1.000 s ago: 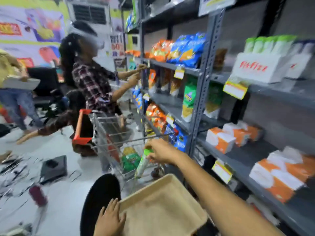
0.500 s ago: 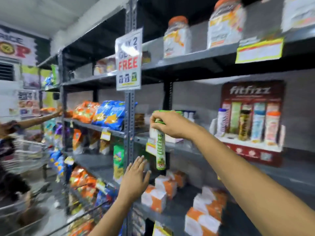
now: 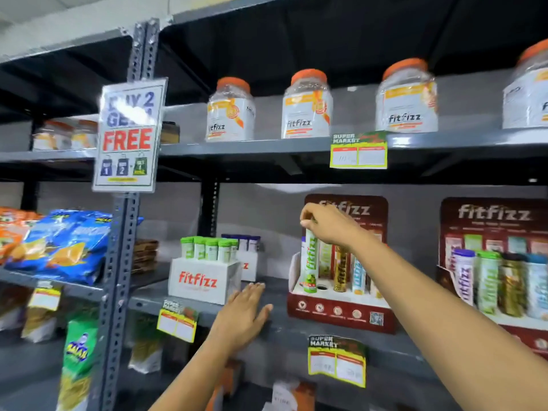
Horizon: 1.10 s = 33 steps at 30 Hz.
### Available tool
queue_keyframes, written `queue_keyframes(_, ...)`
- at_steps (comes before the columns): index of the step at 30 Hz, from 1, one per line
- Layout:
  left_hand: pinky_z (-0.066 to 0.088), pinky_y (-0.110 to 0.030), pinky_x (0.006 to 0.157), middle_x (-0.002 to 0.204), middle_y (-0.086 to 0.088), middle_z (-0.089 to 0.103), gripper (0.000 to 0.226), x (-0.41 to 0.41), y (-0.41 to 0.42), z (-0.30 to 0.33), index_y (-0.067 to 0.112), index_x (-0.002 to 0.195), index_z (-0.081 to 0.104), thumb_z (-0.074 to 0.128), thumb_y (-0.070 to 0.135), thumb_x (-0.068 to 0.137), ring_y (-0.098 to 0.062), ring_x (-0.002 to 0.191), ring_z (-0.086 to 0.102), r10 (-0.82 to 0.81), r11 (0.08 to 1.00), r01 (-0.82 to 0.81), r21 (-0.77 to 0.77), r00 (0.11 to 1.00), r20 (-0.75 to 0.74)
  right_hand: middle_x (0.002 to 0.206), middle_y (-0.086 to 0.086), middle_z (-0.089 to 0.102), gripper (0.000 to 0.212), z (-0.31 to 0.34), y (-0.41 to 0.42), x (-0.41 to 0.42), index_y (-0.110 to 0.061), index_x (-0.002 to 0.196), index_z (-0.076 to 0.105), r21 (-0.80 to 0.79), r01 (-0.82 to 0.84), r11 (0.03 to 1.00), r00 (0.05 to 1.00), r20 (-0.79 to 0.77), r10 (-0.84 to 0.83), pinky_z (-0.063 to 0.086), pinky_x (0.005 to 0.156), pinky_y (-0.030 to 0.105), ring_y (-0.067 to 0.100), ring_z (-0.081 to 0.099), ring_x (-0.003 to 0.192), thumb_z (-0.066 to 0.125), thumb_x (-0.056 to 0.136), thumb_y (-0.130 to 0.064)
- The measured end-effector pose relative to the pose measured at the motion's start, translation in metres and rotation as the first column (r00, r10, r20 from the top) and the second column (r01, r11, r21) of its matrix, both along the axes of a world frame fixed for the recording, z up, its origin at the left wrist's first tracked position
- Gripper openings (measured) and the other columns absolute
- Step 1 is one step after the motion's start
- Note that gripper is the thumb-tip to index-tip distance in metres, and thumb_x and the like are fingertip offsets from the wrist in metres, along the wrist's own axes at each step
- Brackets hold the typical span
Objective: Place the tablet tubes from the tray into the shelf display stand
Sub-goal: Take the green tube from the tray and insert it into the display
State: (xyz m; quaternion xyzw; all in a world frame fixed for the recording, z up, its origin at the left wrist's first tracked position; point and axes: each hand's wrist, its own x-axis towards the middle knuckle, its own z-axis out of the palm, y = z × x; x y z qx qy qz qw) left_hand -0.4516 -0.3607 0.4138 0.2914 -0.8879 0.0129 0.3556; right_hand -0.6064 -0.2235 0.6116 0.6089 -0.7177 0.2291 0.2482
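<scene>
My right hand (image 3: 329, 225) grips the cap end of a green and white tablet tube (image 3: 310, 262), holding it upright. The tube's lower end sits at the left front holes of the dark red display stand (image 3: 341, 310) on the grey shelf (image 3: 296, 330). Several other tubes stand in the stand to the right of it. My left hand (image 3: 244, 318) lies flat on the shelf edge with fingers spread, holding nothing. The tray is out of view.
A white box of green-capped tubes (image 3: 204, 271) stands left of the stand. A second dark red stand (image 3: 498, 280) full of tubes is at the right. Orange-lidded jars (image 3: 307, 106) line the shelf above. Snack bags (image 3: 59, 247) fill the left bay.
The view swung up from the tray and cart to the shelf. My right hand carried the tube right, to the stand. My left hand left the tray and came to rest on the shelf edge.
</scene>
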Motion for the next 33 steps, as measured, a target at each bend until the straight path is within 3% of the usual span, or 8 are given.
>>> queue_keyframes(2, 0.017, -0.035, 0.113, 0.152, -0.003, 0.03, 0.085, -0.01, -0.009, -0.003, 0.018, 0.145, 0.027, 0.01, 0.074, 0.083, -0.016, 0.14, 0.022, 0.022, 0.999, -0.026, 0.047, 0.996, 0.086, 0.117, 0.005, 0.068, 0.018, -0.005, -0.009, -0.015, -0.023, 0.108, 0.06, 0.008, 0.086, 0.996, 0.996, -0.039, -0.086, 0.045, 0.09, 0.042, 0.029, 0.061, 0.11, 0.049, 0.095, -0.031)
queue_keyframes(4, 0.025, -0.034, 0.108, 0.148, -0.002, 0.04, 0.096, -0.016, -0.015, -0.01, 0.02, 0.139, 0.04, -0.001, 0.075, 0.073, -0.017, 0.134, 0.034, 0.075, 0.996, -0.08, 0.029, 0.987, 0.144, 0.118, 0.003, 0.068, 0.018, -0.011, -0.017, -0.026, -0.023, 0.109, 0.059, 0.025, 0.139, 0.99, 0.989, -0.058, -0.138, 0.04, 0.095, 0.045, 0.027, 0.061, 0.111, 0.047, 0.096, -0.03)
queue_keyframes(7, 0.034, -0.032, 0.101, 0.139, 0.001, 0.051, 0.089, -0.018, -0.018, -0.016, 0.023, 0.128, 0.053, -0.003, 0.062, 0.071, -0.016, 0.125, 0.047, 0.117, 0.992, -0.112, -0.052, 0.989, 0.088, 0.116, 0.001, 0.067, 0.017, -0.019, -0.026, -0.037, -0.023, 0.109, 0.059, 0.003, 0.174, 0.985, 0.984, -0.047, -0.173, 0.033, 0.099, 0.048, 0.026, 0.06, 0.11, 0.046, 0.098, -0.027)
queue_keyframes(15, 0.032, -0.031, 0.103, 0.14, 0.003, 0.05, 0.088, -0.018, -0.016, -0.018, 0.024, 0.129, 0.053, -0.002, 0.06, 0.072, -0.013, 0.127, 0.045, 0.136, 0.989, -0.132, -0.064, 0.989, 0.053, 0.115, 0.001, 0.067, 0.016, -0.025, -0.037, -0.05, -0.022, 0.109, 0.057, -0.036, 0.148, 0.988, 0.989, 0.017, -0.147, 0.031, 0.102, 0.05, 0.025, 0.061, 0.107, 0.045, 0.1, -0.026)
queue_keyframes(20, 0.03, -0.031, 0.104, 0.142, 0.003, 0.048, 0.09, -0.017, -0.013, -0.016, 0.024, 0.132, 0.051, -0.004, 0.06, 0.07, -0.013, 0.129, 0.042, 0.154, 0.987, -0.152, -0.046, 0.986, 0.062, 0.112, 0.002, 0.068, 0.013, -0.026, -0.043, -0.049, -0.021, 0.107, 0.056, -0.038, 0.12, 0.992, 0.991, 0.065, -0.118, 0.038, 0.102, 0.052, 0.025, 0.062, 0.103, 0.047, 0.1, -0.026)
queue_keyframes(24, 0.031, -0.031, 0.103, 0.141, 0.002, 0.049, 0.09, -0.018, -0.012, -0.015, 0.024, 0.131, 0.051, -0.004, 0.06, 0.07, -0.014, 0.129, 0.043, 0.168, 0.985, -0.166, -0.038, 0.983, 0.069, 0.111, 0.0, 0.067, 0.012, -0.024, -0.042, -0.052, -0.021, 0.107, 0.055, -0.031, 0.142, 0.989, 0.989, 0.048, -0.141, 0.031, 0.103, 0.051, 0.025, 0.061, 0.105, 0.046, 0.1, -0.024)
queue_keyframes(29, 0.029, -0.032, 0.104, 0.142, 0.004, 0.048, 0.091, -0.018, -0.011, -0.016, 0.026, 0.131, 0.051, -0.005, 0.059, 0.068, -0.012, 0.13, 0.041, 0.17, 0.985, -0.169, -0.018, 0.983, 0.069, 0.108, 0.0, 0.065, 0.014, -0.024, -0.04, -0.057, -0.019, 0.106, 0.054, -0.024, 0.149, 0.988, 0.985, 0.088, -0.147, 0.034, 0.1, 0.05, 0.025, 0.06, 0.103, 0.043, 0.101, -0.027)
queue_keyframes(33, 0.029, -0.032, 0.102, 0.141, 0.004, 0.049, 0.091, -0.017, -0.008, -0.014, 0.025, 0.129, 0.052, -0.006, 0.059, 0.067, -0.013, 0.128, 0.042, 0.17, 0.985, -0.169, -0.019, 0.983, 0.063, 0.115, 0.0, 0.064, 0.015, -0.023, -0.041, -0.06, -0.021, 0.108, 0.055, -0.017, 0.165, 0.986, 0.982, 0.094, -0.163, 0.031, 0.1, 0.049, 0.025, 0.057, 0.109, 0.043, 0.101, -0.027)
